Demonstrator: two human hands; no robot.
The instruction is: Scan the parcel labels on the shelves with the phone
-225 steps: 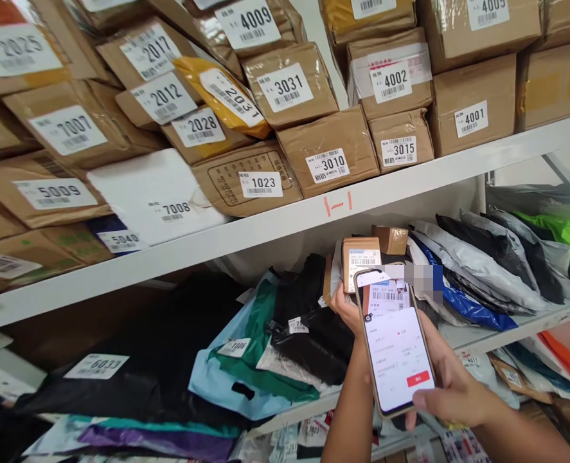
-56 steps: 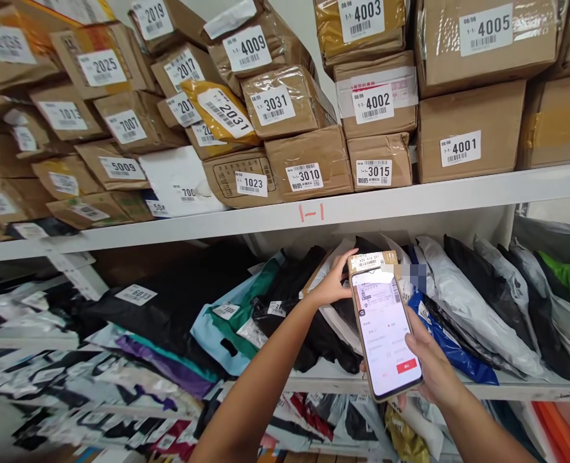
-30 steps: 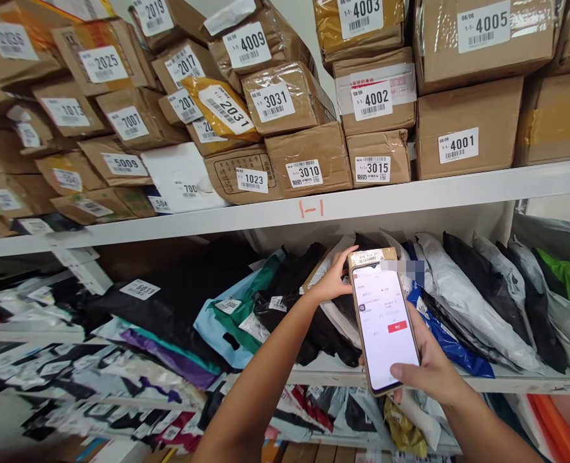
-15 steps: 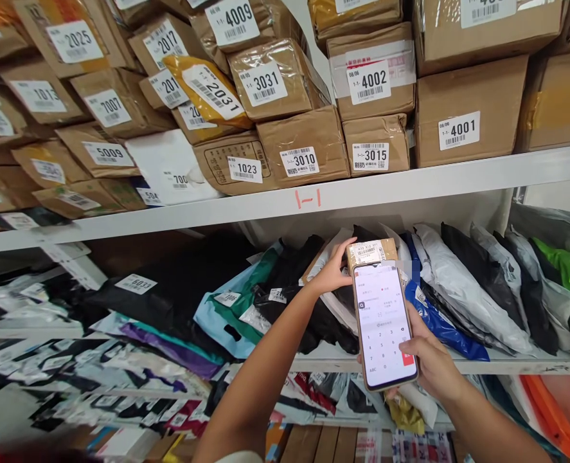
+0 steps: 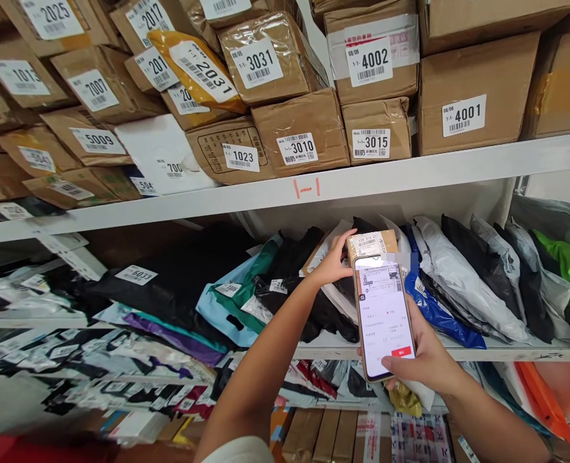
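My right hand [image 5: 422, 354] grips a smartphone [image 5: 385, 315], its thumb near the bottom of the lit screen. The screen shows a page with text, a picture strip at the top and a red button. Behind the phone's upper edge, my left hand [image 5: 335, 260] holds a small cardboard box [image 5: 388, 241] by its left side. A white label [image 5: 367, 244] with a barcode lies on the box's visible face. The phone hides the lower part of the box and most of my right fingers.
Above runs a white shelf beam [image 5: 246, 198] marked "1-1", carrying labelled cartons [image 5: 477, 96]. Bagged parcels stand on the shelf below: a black one [image 5: 169, 270], a blue one [image 5: 439, 318], a white one [image 5: 468, 270]. Lower shelves hold more parcels and boxes [image 5: 304, 437].
The number keypad on the phone screen has gone, and a text page with a red button shows instead. My right thumb has shifted left and slightly down. The view has tilted slightly.
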